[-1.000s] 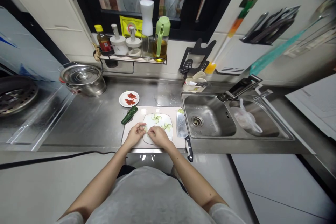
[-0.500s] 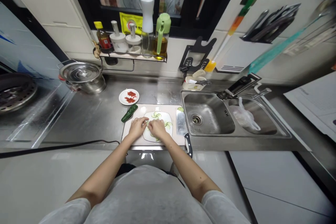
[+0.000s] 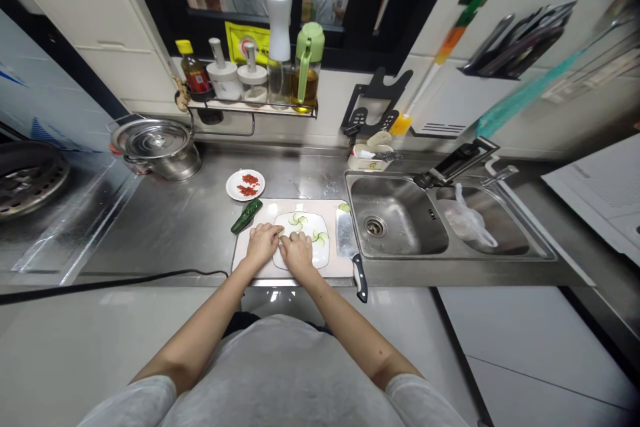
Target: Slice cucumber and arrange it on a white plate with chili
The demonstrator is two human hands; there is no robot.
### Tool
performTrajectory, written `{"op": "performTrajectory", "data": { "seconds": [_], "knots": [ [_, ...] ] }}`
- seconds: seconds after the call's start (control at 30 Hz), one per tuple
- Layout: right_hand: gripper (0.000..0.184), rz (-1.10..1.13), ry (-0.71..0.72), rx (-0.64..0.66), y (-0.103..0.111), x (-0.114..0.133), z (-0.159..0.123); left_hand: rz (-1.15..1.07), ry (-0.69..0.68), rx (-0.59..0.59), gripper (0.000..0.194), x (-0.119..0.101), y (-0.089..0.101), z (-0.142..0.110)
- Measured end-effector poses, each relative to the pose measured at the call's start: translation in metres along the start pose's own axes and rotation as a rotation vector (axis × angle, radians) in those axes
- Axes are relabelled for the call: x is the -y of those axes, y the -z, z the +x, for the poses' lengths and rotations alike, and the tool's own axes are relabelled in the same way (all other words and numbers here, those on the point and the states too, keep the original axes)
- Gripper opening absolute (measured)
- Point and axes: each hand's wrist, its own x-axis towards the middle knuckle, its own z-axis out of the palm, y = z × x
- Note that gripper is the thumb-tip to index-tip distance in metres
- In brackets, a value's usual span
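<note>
A white square plate [image 3: 320, 255] lies on a pale cutting board [image 3: 327, 208]. Thin cucumber slices [image 3: 299, 220] form two pinwheel shapes on the plate. My left hand [image 3: 263, 242] and my right hand [image 3: 297, 253] rest side by side over the plate's near left part, fingers curled and pinched together over slices there. What lies under the fingertips is hidden. A cucumber piece [image 3: 247, 215] lies at the board's left edge. A cleaver [image 3: 349, 245] lies on the board's right side, handle toward me.
A small dish of chopped red chili [image 3: 245, 185] sits behind the board. A lidded steel pot [image 3: 154, 147] stands at the left. A double sink [image 3: 400, 227] with a plastic bag [image 3: 467, 221] is on the right. A shelf holds oil bottles [image 3: 306, 70]. A black cable [image 3: 125, 279] runs along the counter's front.
My right hand has slid a little toward me and left on the plate, uncovering the right-hand pinwheel. My left hand has barely moved.
</note>
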Motion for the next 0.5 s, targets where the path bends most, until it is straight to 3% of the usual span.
{"op": "performTrajectory", "data": {
  "seconds": [0.5],
  "knots": [
    [0.033, 0.06, 0.012, 0.059, 0.0051, -0.0064, -0.0006, 0.016, -0.039, -0.022, 0.031, 0.0039, 0.0007, -0.004]
  ]
}}
